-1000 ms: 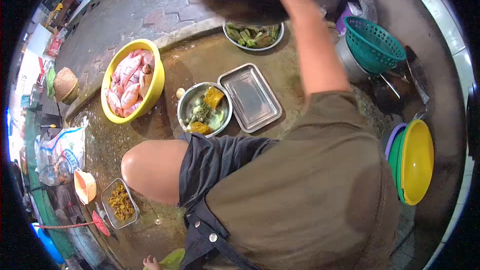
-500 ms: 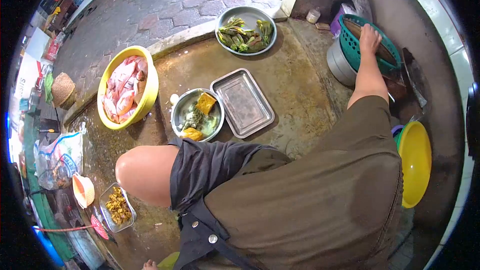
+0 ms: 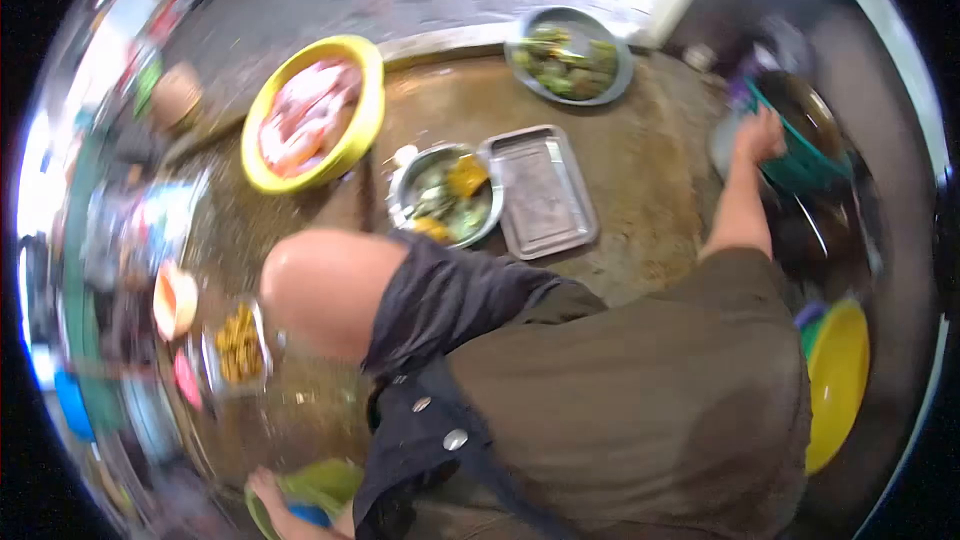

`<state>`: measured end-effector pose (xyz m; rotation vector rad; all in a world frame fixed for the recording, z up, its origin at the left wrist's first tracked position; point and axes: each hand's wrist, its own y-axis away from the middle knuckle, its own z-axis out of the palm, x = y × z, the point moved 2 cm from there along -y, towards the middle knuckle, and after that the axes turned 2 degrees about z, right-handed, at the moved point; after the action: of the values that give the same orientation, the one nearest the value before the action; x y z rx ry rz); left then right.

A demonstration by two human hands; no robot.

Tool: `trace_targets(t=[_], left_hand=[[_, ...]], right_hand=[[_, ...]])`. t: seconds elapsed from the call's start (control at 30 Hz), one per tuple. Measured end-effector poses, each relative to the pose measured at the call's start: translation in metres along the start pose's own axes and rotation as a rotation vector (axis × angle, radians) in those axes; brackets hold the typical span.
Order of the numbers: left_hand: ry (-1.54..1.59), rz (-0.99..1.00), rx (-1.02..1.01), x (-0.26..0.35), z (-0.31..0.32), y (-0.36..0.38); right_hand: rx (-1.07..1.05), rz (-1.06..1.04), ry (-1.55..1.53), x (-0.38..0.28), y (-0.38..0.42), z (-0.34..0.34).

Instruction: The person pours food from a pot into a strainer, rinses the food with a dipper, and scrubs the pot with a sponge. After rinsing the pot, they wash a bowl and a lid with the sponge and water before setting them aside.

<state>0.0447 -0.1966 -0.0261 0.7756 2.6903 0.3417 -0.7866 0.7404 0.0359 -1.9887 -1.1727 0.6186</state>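
Here, at the far left, a small orange bowl (image 3: 175,300) is seen on the wet ground, and just beside it a small metal tray (image 3: 240,345) filled with yellow-brown pieces; both are blurred. At the bottom edge a hand (image 3: 268,492), most likely the left, is shown against the rim of a green container (image 3: 320,488); whether the fingers are closed on it cannot be told. Further up, a yellow basin (image 3: 355,135) is filled with pale pink cuts of meat; it sits near the kerb, well apart from the bent knee. To its right a round steel bowl (image 3: 400,202) is loaded with greens and 2 orange-yellow chunks; touching or just beside it lies a rectangular steel tray (image 3: 545,190), whose bottom is bare. Above, by the kerb, a grey metal basin (image 3: 620,80) holds green vegetables. Open brown floor is left between the tray and the outstretched arm. On the right, the right hand (image 3: 760,135) is laid over the near rim of a teal plastic basket (image 3: 800,165); the fingers appear curled onto the rim, though the blur hides how firmly it is gripped. The basket sits on a grey pot near the wall. At the lower right a stack of yellow bowls (image 3: 835,380) stands on edge against the wall.
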Motion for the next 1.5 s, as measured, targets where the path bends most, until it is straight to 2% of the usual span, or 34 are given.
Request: trace_targets(t=[0.03,0.07,0.1,0.13,0.17,0.2,0.23,0.27,0.3,0.37,0.43,0.47,0.5,0.57,0.6,0.7,0.73,0.77,0.83,0.9,0.97,1.03,1.1,1.17,1.23,1.3,1.37,1.4,1.5], left_hand=[[0.005,0.059,0.293,0.008,-0.009,0.011],[-0.024,0.049,0.338,0.001,-0.020,0.012],[-0.052,0.038,0.383,-0.005,-0.031,0.014],[0.268,0.045,0.592,-0.029,-0.025,0.025],[0.257,-0.110,0.635,-0.012,-0.065,0.051],[0.428,-0.377,0.652,0.015,-0.105,0.080],[0.685,-0.446,0.777,-0.017,-0.089,0.092],[0.828,-0.605,0.831,-0.025,-0.086,0.113],[0.951,-0.704,0.850,-0.048,-0.062,0.133],[0.664,-0.888,0.745,-0.064,-0.029,0.183],[0.568,-0.957,0.714,-0.064,0.006,0.225],[0.595,-0.989,0.593,-0.068,0.029,0.236],[0.626,-1.013,0.472,-0.069,0.050,0.246],[0.464,-1.014,0.381,-0.039,0.062,0.261],[0.568,-1.193,0.334,-0.015,0.046,0.269],[0.297,-1.719,0.597,0.019,0.053,0.301],[0.548,-1.878,0.571,0.025,0.050,0.313],[0.559,-1.909,0.577,0.021,0.073,0.322],[0.770,-1.993,0.652,0.011,0.131,0.335],[0.795,-1.995,0.716,0.015,0.127,0.334],[0.697,-1.927,0.699,0.007,0.144,0.331],[0.651,-1.983,0.722,0.001,0.153,0.324],[0.468,-1.999,0.687,-0.005,0.148,0.317],[0.504,-2.014,0.642,-0.010,0.129,0.321],[0.720,-2.047,0.455,-0.022,0.124,0.327],[0.768,-2.052,0.451,-0.051,0.141,0.340],[0.943,-1.902,0.193,-0.068,0.150,0.347],[0.986,-1.973,0.235,-0.066,0.145,0.347],[0.963,-2.013,0.292,-0.059,0.135,0.343]], right_hand=[[-0.114,-0.054,-0.053,-0.006,0.014,0.026],[-0.232,-0.093,-0.132,-0.019,0.036,0.046],[-0.118,-0.312,-0.082,-0.036,0.066,0.068],[-0.060,-0.376,-0.341,-0.066,0.097,0.058],[-0.243,-0.368,-0.303,-0.096,0.124,0.043],[-0.368,-0.420,-0.343,-0.137,0.143,-0.001],[-0.353,-0.573,-0.435,-0.160,0.169,0.023],[-0.657,-0.605,-0.229,-0.208,0.183,-0.061],[-0.596,-0.735,-0.356,-0.236,0.211,-0.047],[-0.523,-0.910,-0.522,-0.289,0.255,-0.042],[-0.330,-1.226,-0.989,-0.335,0.279,-0.100],[-0.418,-1.270,-0.978,-0.355,0.288,-0.136],[-0.406,-1.294,-1.007,-0.379,0.294,-0.155],[-0.420,-1.407,-0.996,-0.418,0.304,-0.187],[-0.398,-1.428,-1.024,-0.435,0.304,-0.205],[-0.226,-1.471,-1.261,-0.472,0.303,-0.261],[-0.216,-1.466,-1.267,-0.484,0.305,-0.266],[-0.218,-1.510,-1.214,-0.486,0.303,-0.283],[-0.242,-1.549,-1.206,-0.496,0.309,-0.290],[-0.226,-1.625,-1.163,-0.493,0.315,-0.308],[-0.234,-1.656,-1.237,-0.505,0.327,-0.287],[-0.429,-1.647,-1.299,-0.515,0.334,-0.265],[-0.458,-1.656,-1.263,-0.514,0.337,-0.260],[-0.481,-1.657,-1.239,-0.506,0.339,-0.260],[-0.504,-1.655,-1.223,-0.501,0.340,-0.258],[-0.518,-1.655,-1.208,-0.497,0.339,-0.257],[-0.528,-1.665,-1.190,-0.496,0.338,-0.256],[-0.528,-1.666,-1.190,-0.500,0.337,-0.257],[-0.533,-1.692,-1.173,-0.500,0.341,-0.261]])
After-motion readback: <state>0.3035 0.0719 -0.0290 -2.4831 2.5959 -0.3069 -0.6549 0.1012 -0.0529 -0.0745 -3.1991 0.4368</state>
